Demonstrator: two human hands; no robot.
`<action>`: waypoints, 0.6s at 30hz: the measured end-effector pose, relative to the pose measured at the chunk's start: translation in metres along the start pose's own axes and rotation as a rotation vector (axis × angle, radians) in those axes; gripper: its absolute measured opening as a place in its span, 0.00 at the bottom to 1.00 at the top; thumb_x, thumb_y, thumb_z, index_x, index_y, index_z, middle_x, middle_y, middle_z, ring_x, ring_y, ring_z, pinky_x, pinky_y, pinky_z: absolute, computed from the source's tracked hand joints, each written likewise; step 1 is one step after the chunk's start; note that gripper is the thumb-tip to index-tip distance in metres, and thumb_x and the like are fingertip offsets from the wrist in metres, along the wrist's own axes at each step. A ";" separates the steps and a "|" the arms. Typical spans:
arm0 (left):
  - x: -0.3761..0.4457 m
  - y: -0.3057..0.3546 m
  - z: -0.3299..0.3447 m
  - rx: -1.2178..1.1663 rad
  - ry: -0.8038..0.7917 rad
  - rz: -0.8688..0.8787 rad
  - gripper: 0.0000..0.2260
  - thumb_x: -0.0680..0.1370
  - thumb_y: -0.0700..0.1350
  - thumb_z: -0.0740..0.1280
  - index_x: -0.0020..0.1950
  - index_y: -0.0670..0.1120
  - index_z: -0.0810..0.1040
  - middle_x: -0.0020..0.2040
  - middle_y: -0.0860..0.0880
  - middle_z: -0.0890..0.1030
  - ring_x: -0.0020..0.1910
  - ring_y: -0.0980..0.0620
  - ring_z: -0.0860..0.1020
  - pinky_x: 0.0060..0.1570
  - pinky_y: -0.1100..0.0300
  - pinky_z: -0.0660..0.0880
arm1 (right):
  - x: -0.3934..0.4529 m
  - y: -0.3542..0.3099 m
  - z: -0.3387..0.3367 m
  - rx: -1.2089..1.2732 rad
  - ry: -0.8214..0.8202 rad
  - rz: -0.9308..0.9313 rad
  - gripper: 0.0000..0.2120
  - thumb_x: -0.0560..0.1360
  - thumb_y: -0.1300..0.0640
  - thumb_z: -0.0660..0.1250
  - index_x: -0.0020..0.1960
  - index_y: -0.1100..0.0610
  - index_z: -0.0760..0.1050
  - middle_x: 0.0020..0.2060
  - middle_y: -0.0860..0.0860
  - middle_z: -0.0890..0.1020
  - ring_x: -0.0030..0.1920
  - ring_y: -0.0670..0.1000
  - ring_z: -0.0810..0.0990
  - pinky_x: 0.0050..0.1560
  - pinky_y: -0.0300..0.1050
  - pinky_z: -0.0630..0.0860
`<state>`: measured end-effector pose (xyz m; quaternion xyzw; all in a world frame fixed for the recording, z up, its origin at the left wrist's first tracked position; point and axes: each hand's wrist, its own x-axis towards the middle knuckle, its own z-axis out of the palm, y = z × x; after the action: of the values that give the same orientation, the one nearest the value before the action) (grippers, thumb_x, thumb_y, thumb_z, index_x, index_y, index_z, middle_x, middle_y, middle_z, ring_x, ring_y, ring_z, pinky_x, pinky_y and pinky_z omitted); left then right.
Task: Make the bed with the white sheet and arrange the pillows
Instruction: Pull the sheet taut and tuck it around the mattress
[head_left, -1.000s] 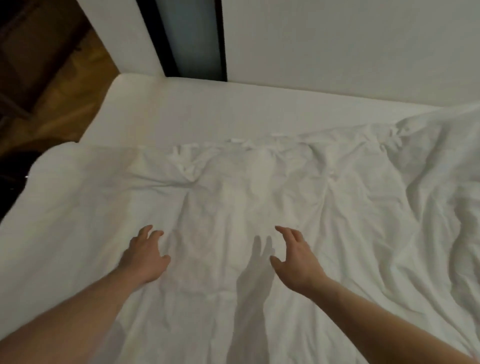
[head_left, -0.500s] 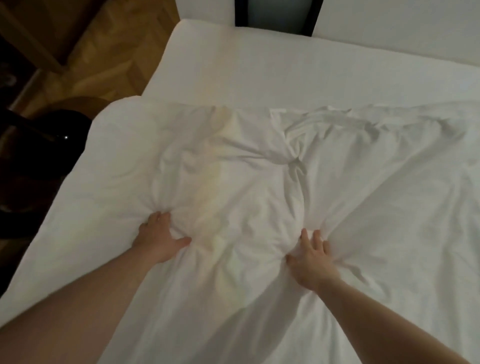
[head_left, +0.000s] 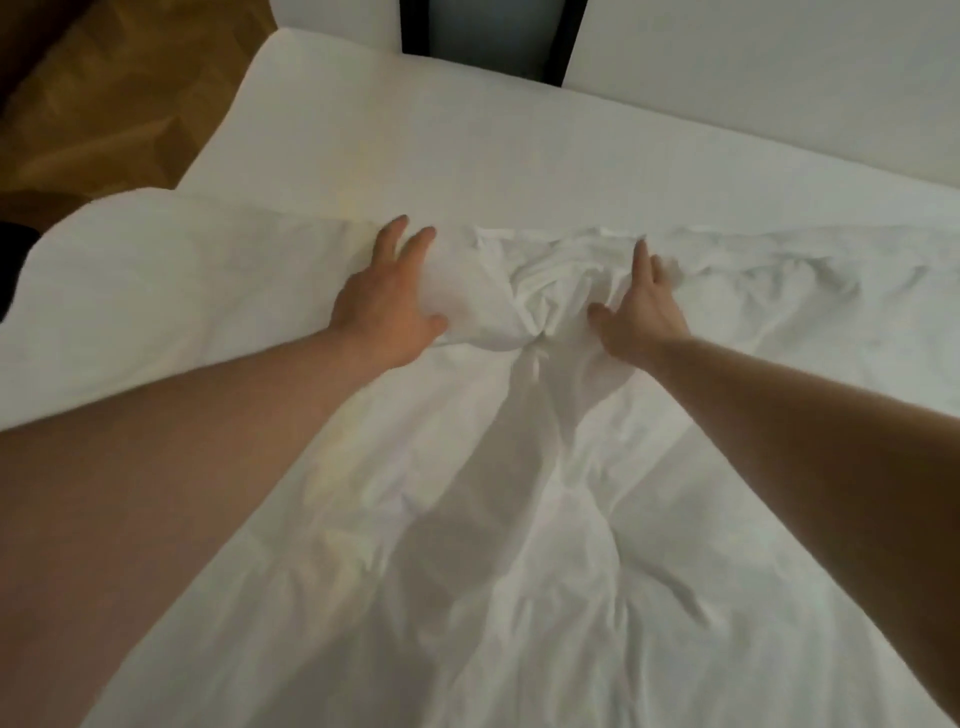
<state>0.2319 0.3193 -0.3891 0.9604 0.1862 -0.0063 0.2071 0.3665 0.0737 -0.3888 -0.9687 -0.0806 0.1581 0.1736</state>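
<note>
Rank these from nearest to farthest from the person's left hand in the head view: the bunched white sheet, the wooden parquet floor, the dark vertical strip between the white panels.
1. Bunched white sheet: pressed under the left hand.
2. Wooden parquet floor: far left, off the bed.
3. Dark vertical strip: top, beyond the mattress.

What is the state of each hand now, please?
Left hand: open, fingers straight, pressing the white sheet.
Right hand: open, fingers straight, pressing the sheet.
</note>
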 end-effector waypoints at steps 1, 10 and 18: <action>0.006 0.005 0.016 0.024 -0.101 0.023 0.43 0.73 0.56 0.73 0.81 0.56 0.52 0.80 0.50 0.55 0.69 0.39 0.73 0.65 0.45 0.72 | -0.001 0.007 0.014 0.001 -0.081 0.053 0.47 0.80 0.50 0.68 0.84 0.53 0.37 0.79 0.60 0.62 0.76 0.62 0.68 0.68 0.52 0.70; -0.004 -0.001 0.076 0.008 -0.268 -0.181 0.24 0.75 0.55 0.69 0.69 0.51 0.68 0.66 0.43 0.65 0.62 0.37 0.75 0.61 0.47 0.72 | -0.028 0.056 0.060 0.071 -0.022 0.148 0.15 0.81 0.53 0.62 0.66 0.56 0.69 0.63 0.64 0.71 0.64 0.68 0.73 0.65 0.54 0.70; 0.035 0.025 -0.047 -0.253 0.271 -0.147 0.27 0.73 0.43 0.73 0.70 0.42 0.69 0.74 0.40 0.62 0.67 0.40 0.71 0.66 0.54 0.67 | 0.012 -0.031 -0.058 0.231 0.331 -0.153 0.21 0.77 0.62 0.63 0.69 0.54 0.72 0.68 0.55 0.71 0.62 0.62 0.77 0.61 0.50 0.73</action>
<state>0.2703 0.3292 -0.3392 0.9026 0.2815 0.1313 0.2981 0.3941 0.0865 -0.3291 -0.9461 -0.1056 -0.0087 0.3060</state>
